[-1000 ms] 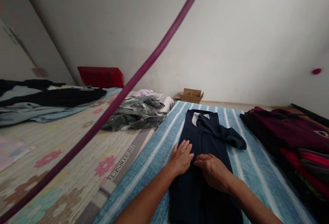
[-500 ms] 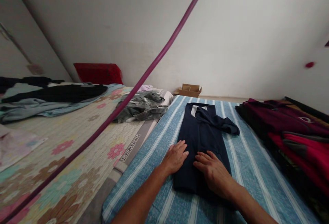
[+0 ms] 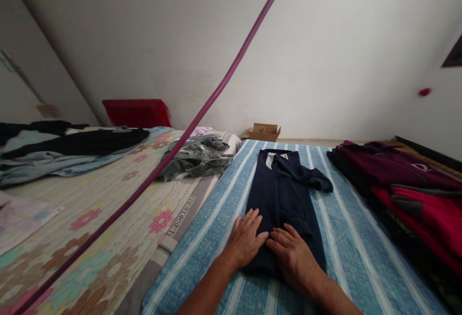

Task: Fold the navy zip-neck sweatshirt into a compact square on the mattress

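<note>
Navy top (image 3: 263, 194): laid lengthwise in a narrow folded strip on the blue striped bedsheet (image 3: 346, 238), between the floral mat (image 3: 133, 180) and the clothes stacked at the right; white patches show at its far end.
Sleeve (image 3: 317, 179): bunched, jutting off the top's right edge onto the stripes.
Left hand (image 3: 245, 240): open, palm down, fingers stretched out over the top's left side near its close end, gripping nothing.
Right hand (image 3: 294, 255): open too, palm down on the top, fingers pointing forward and a little left, their tips just beside the left thumb.
Right-hand stack: a maroon garment (image 3: 386, 165) with a pale letter D, beside a red garment (image 3: 436, 214) with grey trim.
Floral mat: a crumpled grey garment (image 3: 198, 158) near its edge; a black garment (image 3: 97, 140) over light blue clothing (image 3: 50, 165) farther left.
By the wall (image 3: 342, 64): an open cardboard box (image 3: 265, 134) and a red case (image 3: 137, 112).
Purple cord (image 3: 224, 84): slants across my sight, in front of everything.
</note>
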`<control>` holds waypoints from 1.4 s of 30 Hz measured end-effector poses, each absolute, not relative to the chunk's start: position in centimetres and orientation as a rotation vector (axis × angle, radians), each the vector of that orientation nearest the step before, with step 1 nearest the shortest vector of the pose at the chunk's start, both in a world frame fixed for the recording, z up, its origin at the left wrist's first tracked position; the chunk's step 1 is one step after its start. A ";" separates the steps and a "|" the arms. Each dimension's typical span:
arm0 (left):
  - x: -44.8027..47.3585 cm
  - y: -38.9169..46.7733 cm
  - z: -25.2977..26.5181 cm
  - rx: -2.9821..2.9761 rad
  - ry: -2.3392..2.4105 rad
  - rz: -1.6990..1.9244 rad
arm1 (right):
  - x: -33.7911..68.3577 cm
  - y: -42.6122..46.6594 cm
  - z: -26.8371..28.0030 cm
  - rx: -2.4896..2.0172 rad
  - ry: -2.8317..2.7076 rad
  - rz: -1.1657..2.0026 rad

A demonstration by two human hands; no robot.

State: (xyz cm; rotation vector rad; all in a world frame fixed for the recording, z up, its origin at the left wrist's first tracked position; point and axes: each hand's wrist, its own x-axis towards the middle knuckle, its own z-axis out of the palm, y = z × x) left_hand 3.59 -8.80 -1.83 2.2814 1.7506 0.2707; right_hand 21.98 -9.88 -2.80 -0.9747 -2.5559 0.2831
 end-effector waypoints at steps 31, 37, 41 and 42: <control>4.1 -10.5 -1.8 2.256 1.918 0.103 | 22.5 -10.2 -3.6 -0.854 -2.357 0.110; 3.8 -11.0 -1.4 2.216 1.866 0.253 | 22.7 -10.2 -3.8 -0.846 -2.331 0.112; 2.9 -11.5 -1.2 2.172 1.852 0.449 | 22.8 -10.3 -4.0 -0.848 -2.314 0.096; 2.6 -11.7 -1.3 2.164 1.853 0.505 | 22.8 -10.4 -3.9 -0.854 -2.328 0.088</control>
